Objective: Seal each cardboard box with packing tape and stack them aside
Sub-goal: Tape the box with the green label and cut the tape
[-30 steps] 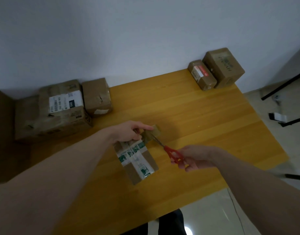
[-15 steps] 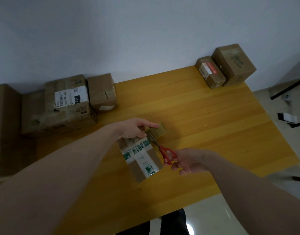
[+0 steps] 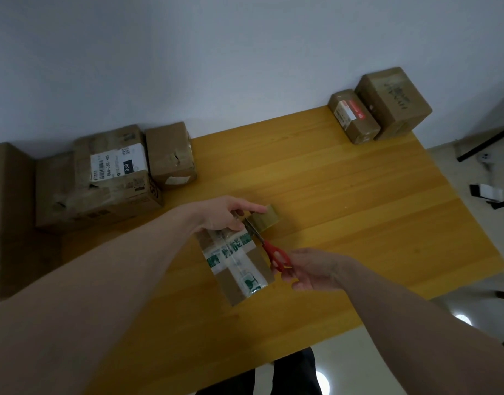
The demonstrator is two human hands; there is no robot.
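Note:
A small cardboard box (image 3: 239, 277) with white-and-green printed tape lies in the middle of the wooden table (image 3: 345, 201). My left hand (image 3: 225, 216) holds a roll of brown packing tape (image 3: 266, 218) at the box's far end. My right hand (image 3: 310, 269) grips red-handled scissors (image 3: 275, 256), whose blades reach the tape strip between roll and box.
Several cardboard boxes (image 3: 102, 178) are stacked at the table's left back, with a smaller one (image 3: 171, 156) beside them. Two boxes (image 3: 379, 106) stand at the far right corner. The table's right edge drops to a tiled floor (image 3: 458, 303) with dark stand legs.
My right hand has brought the scissors leftward to the tape strip at the box's far end. The left hand has stayed on the roll.

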